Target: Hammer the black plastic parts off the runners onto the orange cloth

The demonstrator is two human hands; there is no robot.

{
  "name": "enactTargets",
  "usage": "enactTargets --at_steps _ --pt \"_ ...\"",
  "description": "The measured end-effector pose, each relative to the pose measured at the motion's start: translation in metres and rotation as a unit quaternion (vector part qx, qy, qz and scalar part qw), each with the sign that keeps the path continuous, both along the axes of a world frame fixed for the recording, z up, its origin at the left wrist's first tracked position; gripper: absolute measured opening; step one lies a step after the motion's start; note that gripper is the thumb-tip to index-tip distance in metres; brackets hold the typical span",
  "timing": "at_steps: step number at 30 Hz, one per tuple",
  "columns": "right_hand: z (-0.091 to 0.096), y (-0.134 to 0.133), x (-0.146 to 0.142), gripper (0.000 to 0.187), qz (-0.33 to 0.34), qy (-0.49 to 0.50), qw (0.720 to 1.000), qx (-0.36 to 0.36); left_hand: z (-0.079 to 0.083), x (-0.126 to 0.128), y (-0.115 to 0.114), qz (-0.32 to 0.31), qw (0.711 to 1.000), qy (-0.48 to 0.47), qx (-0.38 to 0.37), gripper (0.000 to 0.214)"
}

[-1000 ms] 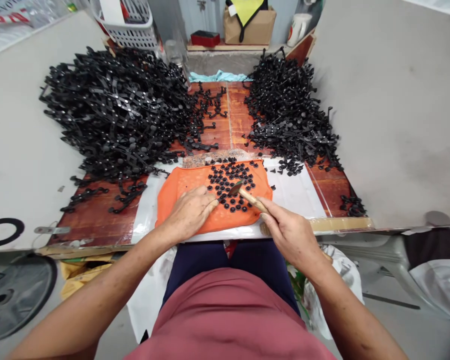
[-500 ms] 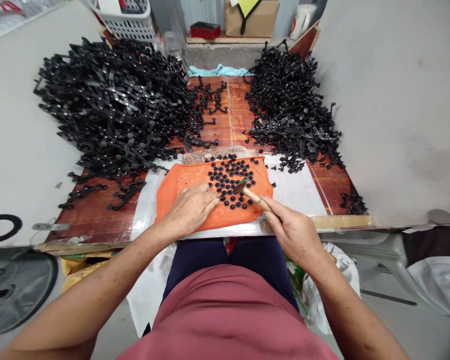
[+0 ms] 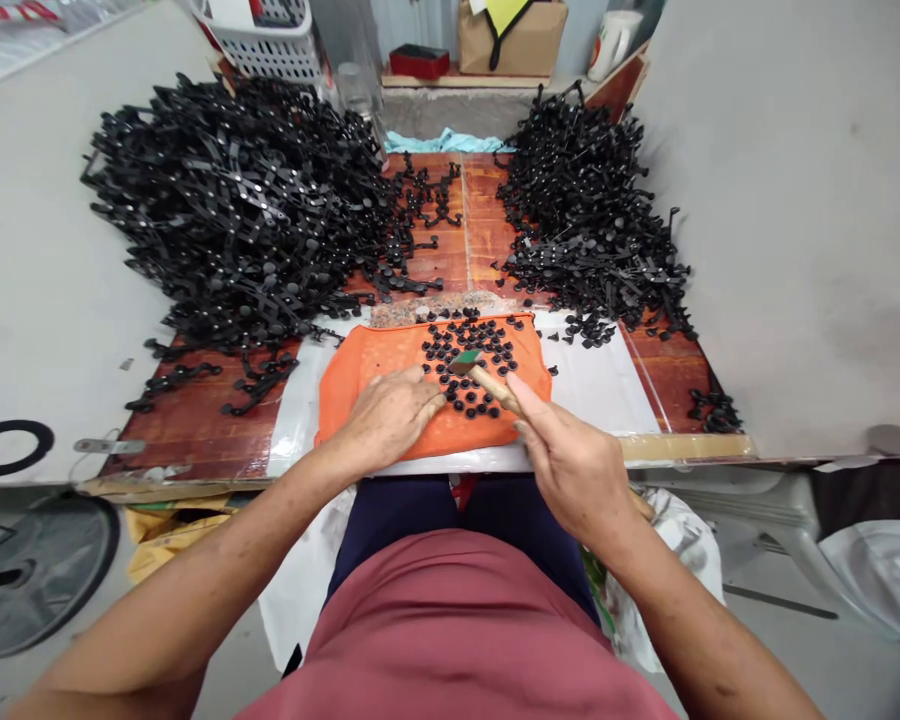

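My right hand is closed around the wooden handle of a small hammer. The hammer's head, partly green, is over a cluster of small round black plastic pieces. These pieces sit in rough rows on an orange cloth-covered pad. Lying on the pad left of the cluster, my left hand has its fingers extended towards the nearest pieces. Its fingertips are partly hidden, and I see nothing held in it.
A large heap of black plastic strips rises at the left, and a smaller heap of black parts at the right. Behind are a white basket, a red box and a mug. Pale boards flank the wooden table.
The hammer has lifted a little, its head shifting left over the black pieces, and my right hand has tilted with it. My left hand stays at the same place on the pad.
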State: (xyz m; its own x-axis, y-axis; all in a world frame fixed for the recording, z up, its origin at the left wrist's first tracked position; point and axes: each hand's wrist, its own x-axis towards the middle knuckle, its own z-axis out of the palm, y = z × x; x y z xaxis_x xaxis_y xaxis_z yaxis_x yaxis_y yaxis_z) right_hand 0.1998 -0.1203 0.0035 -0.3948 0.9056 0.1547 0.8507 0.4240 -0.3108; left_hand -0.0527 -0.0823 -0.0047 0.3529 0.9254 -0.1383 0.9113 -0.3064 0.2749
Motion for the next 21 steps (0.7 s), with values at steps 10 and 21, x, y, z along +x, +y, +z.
enactTargets --at_steps 10,21 --pt "0.000 0.007 -0.003 0.050 0.009 -0.076 0.997 -0.028 -0.004 0.001 -0.002 0.011 1.000 0.004 0.001 0.045" --pt "0.014 0.000 -0.024 0.010 0.020 0.316 0.936 -0.156 0.011 -0.012 -0.016 0.136 0.885 -0.433 -0.104 0.037"
